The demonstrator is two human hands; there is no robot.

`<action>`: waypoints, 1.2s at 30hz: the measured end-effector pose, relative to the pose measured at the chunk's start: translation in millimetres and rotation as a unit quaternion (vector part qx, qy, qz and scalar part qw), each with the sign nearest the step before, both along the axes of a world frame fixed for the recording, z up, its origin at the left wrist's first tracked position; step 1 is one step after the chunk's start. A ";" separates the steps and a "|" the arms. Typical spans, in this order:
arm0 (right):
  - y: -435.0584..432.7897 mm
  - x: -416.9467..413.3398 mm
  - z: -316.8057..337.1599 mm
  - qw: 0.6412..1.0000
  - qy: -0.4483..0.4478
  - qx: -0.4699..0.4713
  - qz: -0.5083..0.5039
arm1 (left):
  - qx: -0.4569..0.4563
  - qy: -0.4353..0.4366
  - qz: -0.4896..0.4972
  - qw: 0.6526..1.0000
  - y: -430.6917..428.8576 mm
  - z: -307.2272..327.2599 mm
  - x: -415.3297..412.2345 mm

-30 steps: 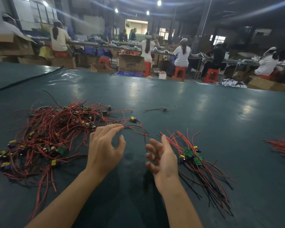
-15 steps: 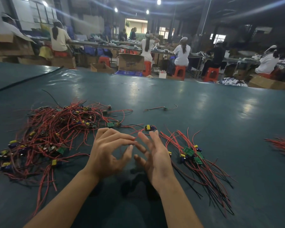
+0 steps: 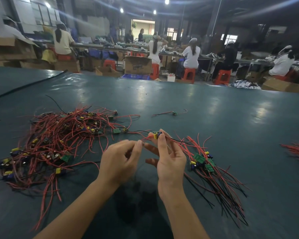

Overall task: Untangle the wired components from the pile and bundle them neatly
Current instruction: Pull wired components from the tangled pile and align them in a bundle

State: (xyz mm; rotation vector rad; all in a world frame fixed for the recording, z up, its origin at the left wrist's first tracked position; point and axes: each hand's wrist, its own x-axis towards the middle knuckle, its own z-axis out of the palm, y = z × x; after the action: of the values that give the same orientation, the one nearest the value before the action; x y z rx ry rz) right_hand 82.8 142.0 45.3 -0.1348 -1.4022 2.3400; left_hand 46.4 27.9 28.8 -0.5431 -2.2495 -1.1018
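Since half a second ago, both hands have closed on one component (image 3: 156, 135), which then lay on the table just beyond their spread fingers. Right hand (image 3: 169, 161) now pinches it between thumb and fingertips, raised just above the table (image 3: 214, 118). Left hand (image 3: 121, 161), fingers curled, appears to pinch its red wire (image 3: 145, 139) on the side nearest the pile (image 3: 59, 144).

Just right of the hands lies a bundle (image 3: 205, 164) of a few components, wires running roughly one way, which looks like the finished share. No tie shows on it. To the left the pile is far larger and knotted, so most of the work looks to lie ahead.

A stray component (image 3: 174, 113) sits alone farther out, and more red wires (image 3: 297, 152) lie at the right edge. Beyond the table, cardboard boxes (image 3: 138, 64) stand on the floor; their contents cannot be made out.
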 end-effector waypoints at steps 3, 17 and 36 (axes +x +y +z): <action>-1.9 0.8 1.7 0.999 -0.023 -0.026 0.009 | 0.228 -0.234 -0.170 0.930 13.4 4.6 7.3; -0.7 5.5 1.9 0.995 -0.086 0.028 -0.043 | 0.401 -0.186 -0.138 0.886 16.4 8.5 9.9; -4.7 1.8 -6.0 0.989 -0.053 0.118 -0.072 | 0.356 -0.348 -0.156 0.853 13.2 15.8 9.3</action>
State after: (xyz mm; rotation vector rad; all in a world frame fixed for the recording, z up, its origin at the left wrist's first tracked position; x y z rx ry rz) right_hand 84.6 137.3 39.3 -0.2861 -1.6509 2.0592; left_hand 55.7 41.1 44.6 -0.1914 -2.0613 -2.4730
